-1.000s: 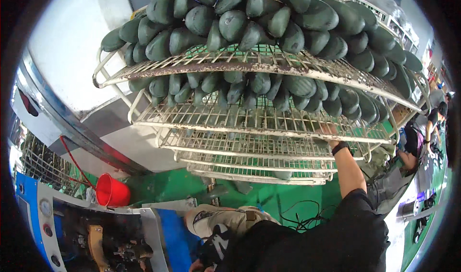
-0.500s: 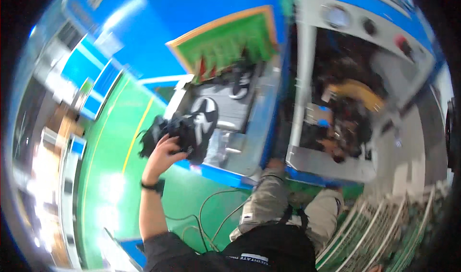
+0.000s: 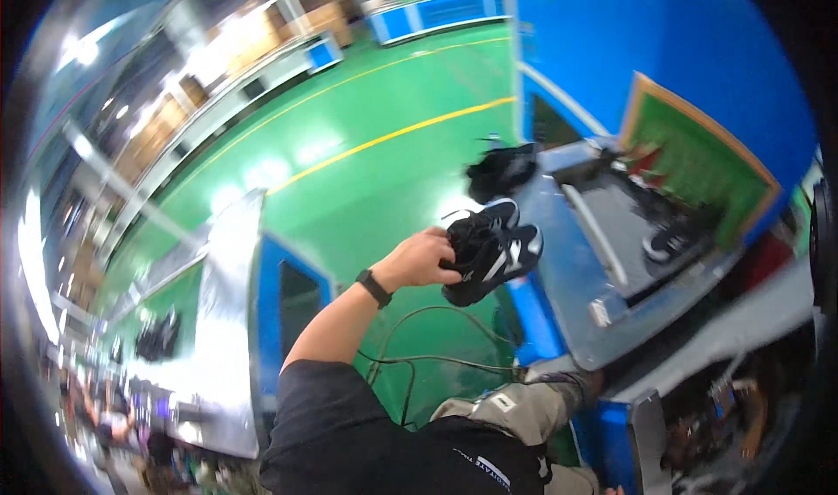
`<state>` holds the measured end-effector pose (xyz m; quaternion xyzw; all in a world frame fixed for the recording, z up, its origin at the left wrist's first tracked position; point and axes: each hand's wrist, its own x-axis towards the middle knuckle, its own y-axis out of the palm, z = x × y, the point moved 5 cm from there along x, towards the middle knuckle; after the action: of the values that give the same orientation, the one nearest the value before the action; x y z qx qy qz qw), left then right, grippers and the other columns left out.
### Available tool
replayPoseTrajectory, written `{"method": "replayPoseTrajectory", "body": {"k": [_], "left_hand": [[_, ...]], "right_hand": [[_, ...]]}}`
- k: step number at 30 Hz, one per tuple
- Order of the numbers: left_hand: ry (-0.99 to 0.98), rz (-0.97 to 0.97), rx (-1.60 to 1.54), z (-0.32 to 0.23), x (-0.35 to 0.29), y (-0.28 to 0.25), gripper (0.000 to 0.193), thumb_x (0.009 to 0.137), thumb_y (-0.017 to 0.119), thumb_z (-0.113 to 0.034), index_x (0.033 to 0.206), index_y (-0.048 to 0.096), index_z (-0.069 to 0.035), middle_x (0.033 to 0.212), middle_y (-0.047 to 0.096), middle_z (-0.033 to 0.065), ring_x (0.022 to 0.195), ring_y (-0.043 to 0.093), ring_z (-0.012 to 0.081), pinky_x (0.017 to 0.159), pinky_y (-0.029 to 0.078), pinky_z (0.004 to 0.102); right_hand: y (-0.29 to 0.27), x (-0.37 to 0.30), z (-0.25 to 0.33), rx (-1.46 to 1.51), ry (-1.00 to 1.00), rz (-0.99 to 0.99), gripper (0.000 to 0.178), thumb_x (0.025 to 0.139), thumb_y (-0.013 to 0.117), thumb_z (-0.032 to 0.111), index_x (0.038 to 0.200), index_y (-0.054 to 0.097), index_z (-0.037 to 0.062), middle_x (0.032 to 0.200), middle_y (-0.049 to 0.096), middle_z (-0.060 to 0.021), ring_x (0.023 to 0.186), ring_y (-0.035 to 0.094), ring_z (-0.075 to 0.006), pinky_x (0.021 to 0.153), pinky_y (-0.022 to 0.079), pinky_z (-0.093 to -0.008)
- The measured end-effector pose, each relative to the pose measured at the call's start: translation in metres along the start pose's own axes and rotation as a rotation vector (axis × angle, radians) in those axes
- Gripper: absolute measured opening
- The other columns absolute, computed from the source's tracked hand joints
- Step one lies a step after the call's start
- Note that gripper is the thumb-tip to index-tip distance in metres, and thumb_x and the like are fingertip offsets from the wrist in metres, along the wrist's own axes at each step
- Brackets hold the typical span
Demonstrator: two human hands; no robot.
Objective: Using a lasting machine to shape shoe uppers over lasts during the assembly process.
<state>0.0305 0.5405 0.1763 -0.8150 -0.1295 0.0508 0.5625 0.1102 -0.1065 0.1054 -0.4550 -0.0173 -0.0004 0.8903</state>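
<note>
My left hand, with a dark band on its wrist, is closed on a pair of black sneakers with white side marks and pale sole edges. They hang over the green floor, left of the metal worktable. Behind them at the table's far corner is a dark, blurred bundle, perhaps more shoes. Another black-and-white shoe lies on the table's right part, below a green panel. Only a sliver of skin, perhaps my right hand, shows at the lower edge; its fingers cannot be made out.
A wood-framed green panel stands at the worktable's back, against a blue wall. Cables loop over the floor near my legs. To the left is a shiny metal bench with dark shoes on it. Machinery fills the lower right.
My view has swung left, bringing the metal bench into sight. My left hand has carried the black sneakers away from the worktable's panel side, and they now hang over the floor.
</note>
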Motion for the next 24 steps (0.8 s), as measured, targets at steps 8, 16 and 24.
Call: {"method": "replayPoseTrajectory", "body": {"k": [8, 16, 24], "left_hand": [[-0.822, -0.048, 0.242, 0.085, -0.393, -0.128, 0.038, 0.073, 0.081, -0.035, 0.085, 0.074, 0.000, 0.103, 0.071, 0.0219, 0.116, 0.063, 0.0387, 0.099, 0.052, 0.0445], [-1.606, -1.091, 0.977, 0.123, -0.517, -0.218, 0.032, 0.093, 0.061, -0.022, 0.115, 0.068, 0.000, 0.117, 0.069, 0.0198, 0.110, 0.064, 0.0381, 0.095, 0.051, 0.0467], [-0.095, -0.416, 0.121, 0.053, 0.051, -0.026, 0.040, 0.087, 0.072, -0.012, 0.125, 0.066, -0.003, 0.120, 0.070, 0.0176, 0.112, 0.066, 0.0378, 0.098, 0.053, 0.0422]], "right_hand": [[0.067, 0.023, 0.051, 0.008, -0.451, 0.368, 0.032, 0.098, 0.069, 0.033, 0.113, 0.077, 0.0063, 0.101, 0.076, -0.0207, 0.092, 0.073, -0.0365, 0.080, 0.056, -0.0421], [0.062, 0.031, 0.072, -0.010, -0.462, 0.257, 0.028, 0.100, 0.066, 0.027, 0.111, 0.076, 0.0034, 0.099, 0.076, -0.0189, 0.088, 0.073, -0.0375, 0.079, 0.056, -0.0427], [0.069, 0.008, 0.023, 0.149, -0.069, 0.170, 0.021, 0.092, 0.068, 0.014, 0.098, 0.075, -0.0052, 0.088, 0.075, -0.0201, 0.082, 0.074, -0.0337, 0.076, 0.057, -0.0397]]}}
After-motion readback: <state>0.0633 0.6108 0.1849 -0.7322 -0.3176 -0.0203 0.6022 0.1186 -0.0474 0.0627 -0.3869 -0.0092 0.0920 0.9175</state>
